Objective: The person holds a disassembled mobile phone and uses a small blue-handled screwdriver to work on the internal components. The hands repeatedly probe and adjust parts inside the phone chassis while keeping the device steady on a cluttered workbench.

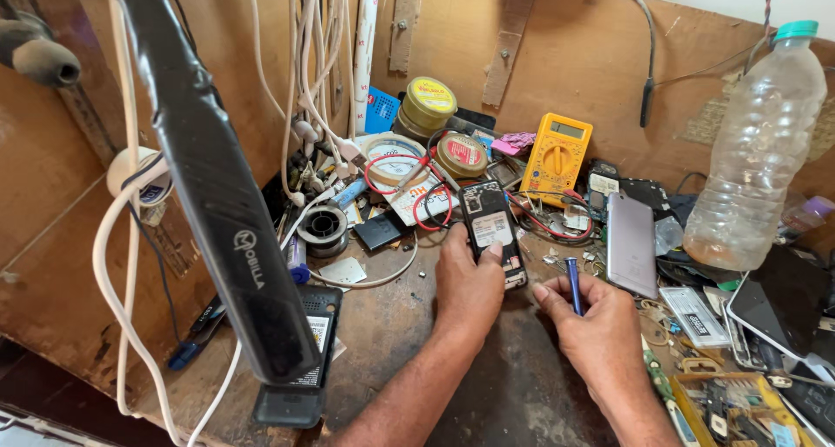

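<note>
While flat on phone point(492, 231) — left hand point(468, 283)

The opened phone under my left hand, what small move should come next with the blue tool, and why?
Probably bring the blue tool left, down to the opened phone. The left hand already pins the phone flat on the bench, thumb on its lower part, while the right hand holds the tool upright beside it, tip clear of the phone.
</note>
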Demonstrator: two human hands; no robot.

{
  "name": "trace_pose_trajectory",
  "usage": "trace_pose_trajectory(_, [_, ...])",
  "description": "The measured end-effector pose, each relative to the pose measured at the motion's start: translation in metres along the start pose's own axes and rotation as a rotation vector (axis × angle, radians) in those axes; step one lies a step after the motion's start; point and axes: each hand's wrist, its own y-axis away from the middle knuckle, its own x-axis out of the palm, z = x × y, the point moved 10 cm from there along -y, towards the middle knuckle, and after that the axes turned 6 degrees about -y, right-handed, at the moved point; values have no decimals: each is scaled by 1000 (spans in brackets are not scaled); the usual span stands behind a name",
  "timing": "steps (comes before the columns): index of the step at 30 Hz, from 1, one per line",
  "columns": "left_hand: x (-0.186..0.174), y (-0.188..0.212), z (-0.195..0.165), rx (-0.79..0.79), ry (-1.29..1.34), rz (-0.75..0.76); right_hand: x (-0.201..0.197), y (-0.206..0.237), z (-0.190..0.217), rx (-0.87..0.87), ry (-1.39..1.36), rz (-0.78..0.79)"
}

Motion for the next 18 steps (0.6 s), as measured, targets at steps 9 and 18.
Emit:
trace_pose_trajectory(9, [11,-4,6,-70,294,110,-9,1,1,53,-474,33])
trace_pose_trajectory(18, [49,8,16,-417,824,455,-33,24,68,-448,-463,-67])
